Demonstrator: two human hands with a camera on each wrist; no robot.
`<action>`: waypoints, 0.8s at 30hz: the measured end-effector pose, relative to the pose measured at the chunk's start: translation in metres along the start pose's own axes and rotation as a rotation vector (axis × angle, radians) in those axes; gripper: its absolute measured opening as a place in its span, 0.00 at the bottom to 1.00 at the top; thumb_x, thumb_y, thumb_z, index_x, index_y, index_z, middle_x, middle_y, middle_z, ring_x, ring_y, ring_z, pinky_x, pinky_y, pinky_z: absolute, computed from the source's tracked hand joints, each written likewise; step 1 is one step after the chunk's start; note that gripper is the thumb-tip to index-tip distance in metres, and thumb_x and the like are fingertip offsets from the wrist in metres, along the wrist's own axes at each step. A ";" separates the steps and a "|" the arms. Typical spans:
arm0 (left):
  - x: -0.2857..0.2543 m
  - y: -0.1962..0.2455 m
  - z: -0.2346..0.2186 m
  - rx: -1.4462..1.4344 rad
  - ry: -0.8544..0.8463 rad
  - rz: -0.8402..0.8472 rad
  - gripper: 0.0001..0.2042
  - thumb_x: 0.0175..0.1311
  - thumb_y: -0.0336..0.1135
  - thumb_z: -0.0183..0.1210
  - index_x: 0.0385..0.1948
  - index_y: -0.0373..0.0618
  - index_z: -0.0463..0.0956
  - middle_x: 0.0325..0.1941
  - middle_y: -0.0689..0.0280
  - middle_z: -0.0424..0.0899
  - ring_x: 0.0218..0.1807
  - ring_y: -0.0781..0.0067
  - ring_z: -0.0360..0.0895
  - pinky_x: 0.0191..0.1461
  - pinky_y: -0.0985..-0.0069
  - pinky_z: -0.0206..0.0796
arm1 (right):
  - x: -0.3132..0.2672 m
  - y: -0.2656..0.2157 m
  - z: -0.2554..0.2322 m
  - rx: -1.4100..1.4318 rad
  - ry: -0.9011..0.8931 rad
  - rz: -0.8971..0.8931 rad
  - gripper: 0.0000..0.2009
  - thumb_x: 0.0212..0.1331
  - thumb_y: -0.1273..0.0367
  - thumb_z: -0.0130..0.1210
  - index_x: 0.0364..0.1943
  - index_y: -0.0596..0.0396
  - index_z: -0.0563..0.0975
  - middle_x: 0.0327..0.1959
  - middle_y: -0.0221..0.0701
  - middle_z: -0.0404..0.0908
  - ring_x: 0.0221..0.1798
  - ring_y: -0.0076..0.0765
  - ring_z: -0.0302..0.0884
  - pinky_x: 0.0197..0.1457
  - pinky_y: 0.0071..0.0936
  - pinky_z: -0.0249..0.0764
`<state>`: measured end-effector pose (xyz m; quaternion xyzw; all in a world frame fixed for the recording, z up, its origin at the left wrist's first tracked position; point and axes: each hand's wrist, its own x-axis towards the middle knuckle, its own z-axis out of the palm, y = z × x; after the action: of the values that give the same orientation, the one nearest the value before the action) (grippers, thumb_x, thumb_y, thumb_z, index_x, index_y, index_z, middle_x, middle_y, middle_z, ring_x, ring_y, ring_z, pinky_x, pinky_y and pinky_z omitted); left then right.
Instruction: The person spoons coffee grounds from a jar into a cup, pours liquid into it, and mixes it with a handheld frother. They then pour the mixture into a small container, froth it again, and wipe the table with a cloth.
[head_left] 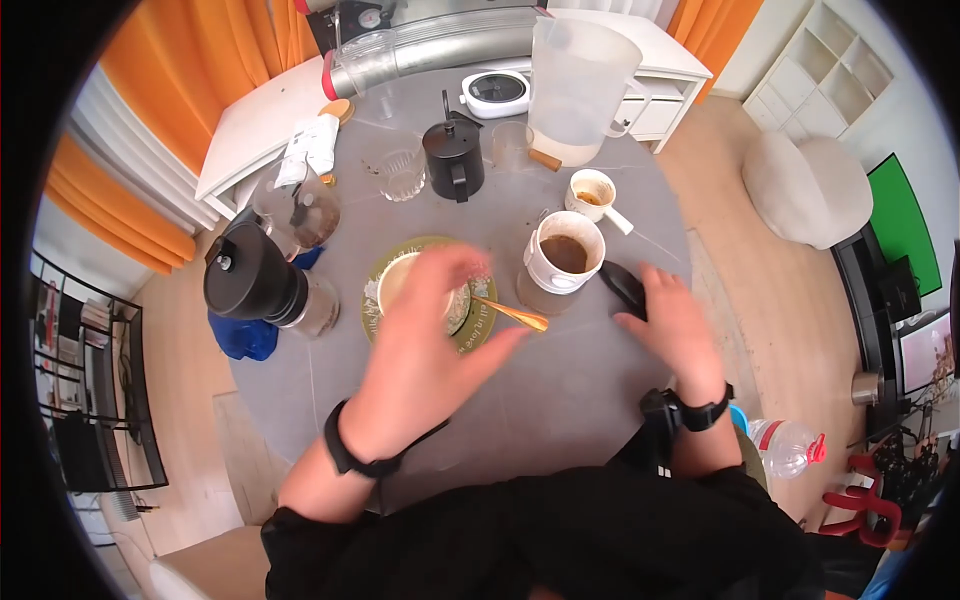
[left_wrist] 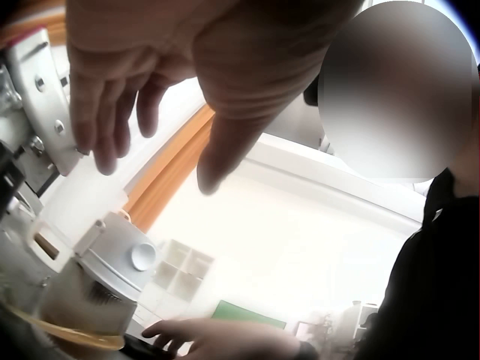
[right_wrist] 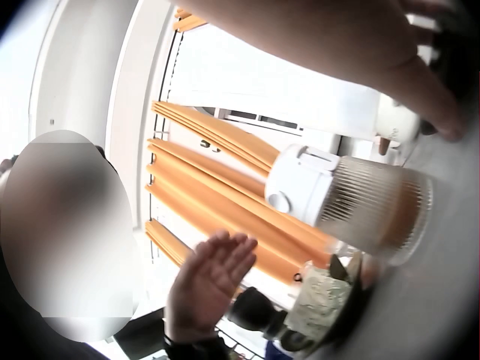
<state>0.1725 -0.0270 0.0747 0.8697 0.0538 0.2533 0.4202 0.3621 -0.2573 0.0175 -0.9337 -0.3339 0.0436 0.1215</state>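
My left hand (head_left: 425, 345) is held above a green plate (head_left: 484, 325), fingers apart and nothing in them. Partly hidden behind it, a pale cup (head_left: 393, 278) sits on the plate, and a gold spoon (head_left: 520, 316) sticks out over the rim. My right hand (head_left: 680, 325) lies beside a dark object (head_left: 624, 287), fingertips at its edge; whether they touch it is unclear. Just left of that stands a ribbed vessel with a white top (head_left: 565, 258), brown stuff inside. The left wrist view shows the left hand (left_wrist: 172, 67) with loosely bent fingers.
A white handled cup (head_left: 592, 195), a black kettle (head_left: 454, 160), a clear glass (head_left: 400, 178) and a large pitcher (head_left: 580, 90) stand farther back. At the left are a black-topped grinder (head_left: 255, 275), a glass carafe (head_left: 305, 215) and a blue cloth (head_left: 245, 338).
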 end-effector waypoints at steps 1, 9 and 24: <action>0.012 0.003 0.009 0.000 0.004 0.008 0.27 0.55 0.28 0.72 0.56 0.37 0.69 0.56 0.58 0.78 0.59 0.65 0.78 0.63 0.69 0.70 | 0.003 0.001 0.007 -0.041 0.020 -0.029 0.27 0.57 0.67 0.66 0.60 0.60 0.73 0.51 0.47 0.80 0.57 0.56 0.76 0.60 0.42 0.75; 0.039 -0.014 0.053 -0.176 -0.150 -0.140 0.42 0.52 0.35 0.75 0.68 0.35 0.60 0.68 0.49 0.72 0.72 0.53 0.68 0.74 0.64 0.60 | -0.017 0.027 -0.020 0.243 0.223 -0.126 0.18 0.60 0.71 0.64 0.52 0.62 0.76 0.45 0.40 0.82 0.49 0.47 0.80 0.51 0.38 0.77; 0.043 -0.019 0.065 -0.239 -0.130 -0.189 0.36 0.57 0.30 0.70 0.68 0.40 0.60 0.62 0.54 0.76 0.48 0.64 0.84 0.32 0.73 0.79 | -0.018 -0.018 -0.138 1.003 0.447 -0.350 0.27 0.54 0.82 0.64 0.62 0.60 0.73 0.50 0.38 0.82 0.53 0.28 0.80 0.53 0.20 0.75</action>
<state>0.2433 -0.0472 0.0437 0.8191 0.0778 0.1605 0.5452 0.3598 -0.2820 0.1553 -0.6792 -0.3882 -0.0228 0.6225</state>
